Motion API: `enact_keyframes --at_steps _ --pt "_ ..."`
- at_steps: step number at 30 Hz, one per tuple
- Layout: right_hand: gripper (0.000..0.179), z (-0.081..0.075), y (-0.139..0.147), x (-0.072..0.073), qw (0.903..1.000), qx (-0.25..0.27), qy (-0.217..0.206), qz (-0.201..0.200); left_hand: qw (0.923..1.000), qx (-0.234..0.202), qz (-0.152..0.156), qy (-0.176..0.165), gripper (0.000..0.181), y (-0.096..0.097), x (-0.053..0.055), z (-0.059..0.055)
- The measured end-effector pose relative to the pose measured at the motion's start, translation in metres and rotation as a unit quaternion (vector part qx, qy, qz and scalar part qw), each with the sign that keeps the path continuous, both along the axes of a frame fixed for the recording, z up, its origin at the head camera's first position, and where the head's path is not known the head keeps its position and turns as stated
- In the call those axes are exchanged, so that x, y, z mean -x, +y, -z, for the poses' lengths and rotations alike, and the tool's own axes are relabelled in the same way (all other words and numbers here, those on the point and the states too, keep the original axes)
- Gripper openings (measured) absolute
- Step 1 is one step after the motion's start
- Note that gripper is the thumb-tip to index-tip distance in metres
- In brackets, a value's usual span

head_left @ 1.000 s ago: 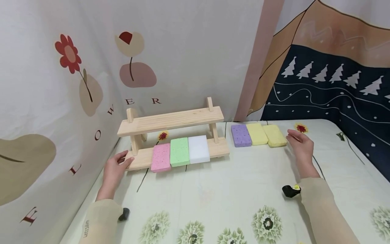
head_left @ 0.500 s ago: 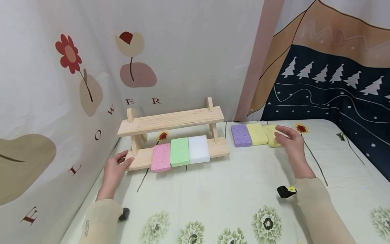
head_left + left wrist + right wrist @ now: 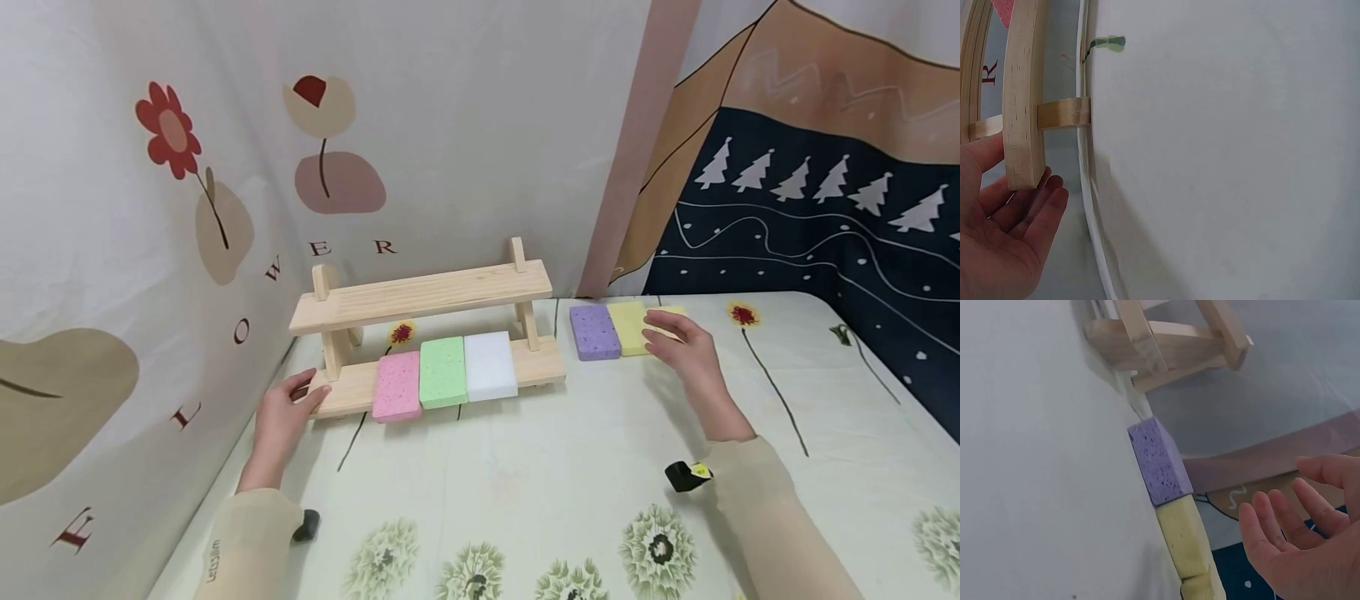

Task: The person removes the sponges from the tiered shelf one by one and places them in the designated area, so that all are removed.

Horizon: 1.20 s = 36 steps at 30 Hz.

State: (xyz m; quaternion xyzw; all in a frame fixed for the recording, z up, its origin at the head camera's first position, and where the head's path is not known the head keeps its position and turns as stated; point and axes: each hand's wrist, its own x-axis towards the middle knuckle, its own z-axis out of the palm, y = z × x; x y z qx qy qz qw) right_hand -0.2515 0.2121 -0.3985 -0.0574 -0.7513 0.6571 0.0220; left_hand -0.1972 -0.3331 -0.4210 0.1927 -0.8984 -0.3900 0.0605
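A two-tier wooden shelf rack stands at the left of the table. My left hand grips the left end of its lower board, thumb on one face and fingers behind the other. Across that board lie a pink sponge, a green sponge and a white sponge, side by side. Right of the rack a purple sponge and two yellow sponges form a row. With fingers parted and nothing between them, my right hand hovers over the yellow sponge at the row's right end, hiding most of it.
A pale, flower-printed cloth covers the table. Behind the rack hangs a white curtain with printed flowers and letters. A dark curtain with white trees hangs at the back right. The upper board of the rack overhangs the lower one.
My right hand has moved left from beside the row's right end to over the yellow sponges. The left hand, rack and sponges have stayed in place.
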Motion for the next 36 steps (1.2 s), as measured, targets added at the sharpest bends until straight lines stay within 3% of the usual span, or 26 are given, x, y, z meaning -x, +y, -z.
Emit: enact_keyframes --at_steps 25,36 --pt "0.049 0.004 -0.043 -0.002 0.9952 -0.018 -0.004 -0.095 0.9999 -0.006 0.003 -0.010 0.057 0.001 0.000 -0.001" --pt "0.045 0.008 -0.067 -0.002 0.9907 -0.030 0.017 -0.131 1.0000 -0.003 0.003 -0.006 0.057 0.000 0.001 -0.002"
